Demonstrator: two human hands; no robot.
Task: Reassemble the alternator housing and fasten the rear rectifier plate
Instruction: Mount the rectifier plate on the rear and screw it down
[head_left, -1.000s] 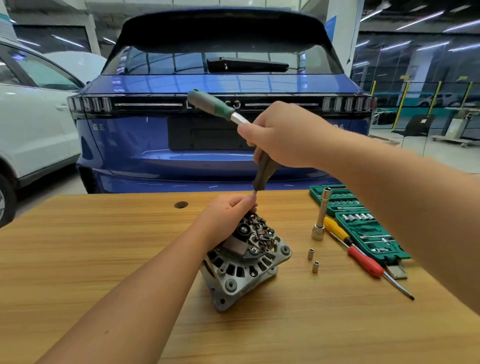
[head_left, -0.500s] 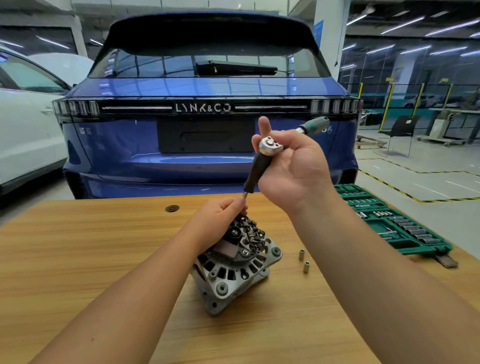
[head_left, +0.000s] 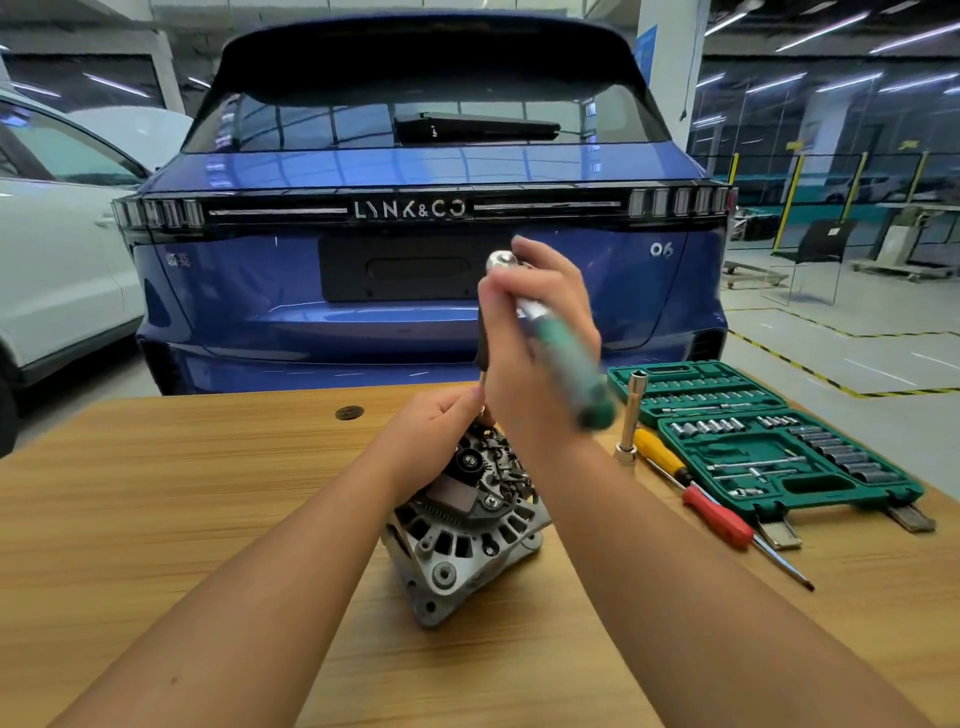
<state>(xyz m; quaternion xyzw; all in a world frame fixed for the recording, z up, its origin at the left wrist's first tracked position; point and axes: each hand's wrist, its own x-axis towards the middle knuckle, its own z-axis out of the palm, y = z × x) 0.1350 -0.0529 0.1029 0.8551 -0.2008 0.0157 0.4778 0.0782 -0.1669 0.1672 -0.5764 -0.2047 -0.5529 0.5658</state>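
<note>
While right hand (head_left: 535, 353) grips ratchet (head_left: 563, 353) | handle down-right | alternator (head_left: 467, 530) tilted

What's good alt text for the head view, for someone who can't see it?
A person's right hand grips a green-handled ratchet above an alternator on a wooden table, while the left hand steadies the tool's tip at the alternator's top. An open green socket set and two screwdrivers lie to the right; a blue car stands behind.
</note>
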